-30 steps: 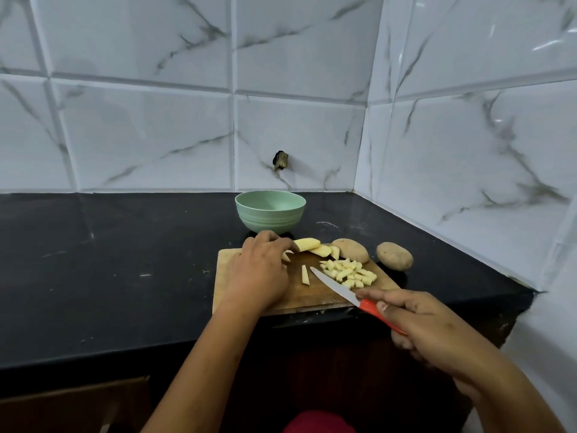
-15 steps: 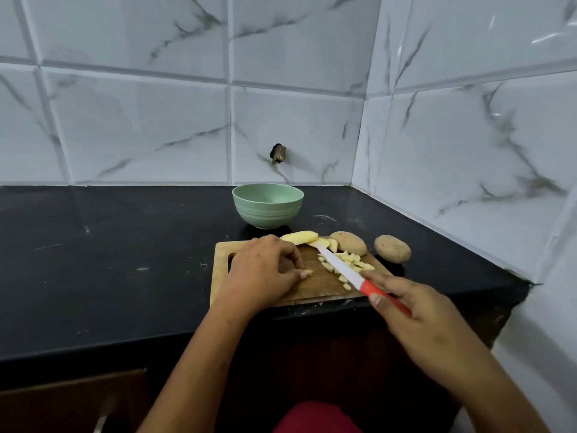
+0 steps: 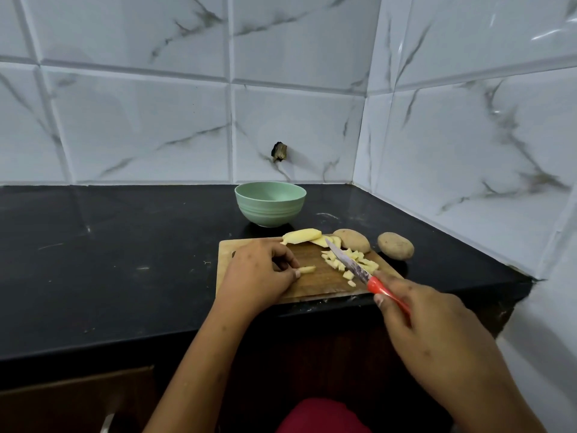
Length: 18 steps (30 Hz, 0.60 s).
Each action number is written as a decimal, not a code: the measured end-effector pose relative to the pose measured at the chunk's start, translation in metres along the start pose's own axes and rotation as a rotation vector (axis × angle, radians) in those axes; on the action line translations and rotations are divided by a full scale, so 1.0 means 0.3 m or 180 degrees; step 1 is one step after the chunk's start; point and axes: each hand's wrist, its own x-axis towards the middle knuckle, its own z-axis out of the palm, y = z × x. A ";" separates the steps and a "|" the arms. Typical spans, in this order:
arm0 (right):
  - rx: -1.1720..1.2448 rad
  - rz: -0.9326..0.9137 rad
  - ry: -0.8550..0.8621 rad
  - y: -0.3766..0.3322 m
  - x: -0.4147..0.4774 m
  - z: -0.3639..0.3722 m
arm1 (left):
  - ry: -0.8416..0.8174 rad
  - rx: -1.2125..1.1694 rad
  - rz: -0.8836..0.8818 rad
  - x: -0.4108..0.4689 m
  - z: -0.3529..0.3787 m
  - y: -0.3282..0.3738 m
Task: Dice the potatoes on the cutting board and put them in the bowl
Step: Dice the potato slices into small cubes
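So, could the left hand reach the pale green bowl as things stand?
Probably yes: nothing stands between the left hand and the pale green bowl beyond the wooden cutting board, though it pinches a potato strip.

No text, label, brand mark or number can be read anywhere. The knife (image 3: 374,284), its red handle held in the right hand's fingers (image 3: 409,287), the green bowl (image 3: 270,204) beyond the left hand's fingers (image 3: 281,254) and the cutting board (image 3: 315,284) under them all show plain faces.

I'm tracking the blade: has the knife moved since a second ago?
Yes. The knife swung away: its tip, earlier near-left of the diced potato pile, now lies across it, toward the far edge of the cutting board.
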 end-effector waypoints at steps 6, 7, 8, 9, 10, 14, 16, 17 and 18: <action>0.1209 -0.0127 -0.0632 0.099 0.067 -0.003 | -0.0027 0.0016 0.0067 0.003 0.004 -0.005; 0.1340 -0.0168 -0.0724 0.107 0.082 0.000 | -0.0038 0.0010 0.0065 0.003 0.003 -0.006; 0.1442 -0.0206 -0.0809 0.112 0.096 0.005 | -0.0041 0.0004 0.0063 0.003 0.003 -0.005; 0.1565 -0.0225 -0.0881 0.111 0.110 0.013 | -0.0042 0.0001 0.0052 0.004 0.003 -0.005; 0.1725 -0.0218 -0.0946 0.108 0.122 0.023 | -0.0045 0.0011 0.0036 0.004 0.003 -0.005; 0.2284 0.0057 -0.1089 0.086 0.161 0.058 | -0.0081 0.0097 -0.0022 0.008 0.003 -0.004; 0.2354 0.0151 -0.1095 0.078 0.171 0.067 | -0.0093 0.0089 -0.0041 0.006 0.002 -0.001; 0.2374 0.0167 -0.1039 0.075 0.173 0.067 | -0.0094 0.0088 -0.0047 0.005 0.002 0.000; 0.2367 0.0160 -0.0947 0.073 0.173 0.066 | -0.0094 0.0093 -0.0052 0.004 0.001 0.000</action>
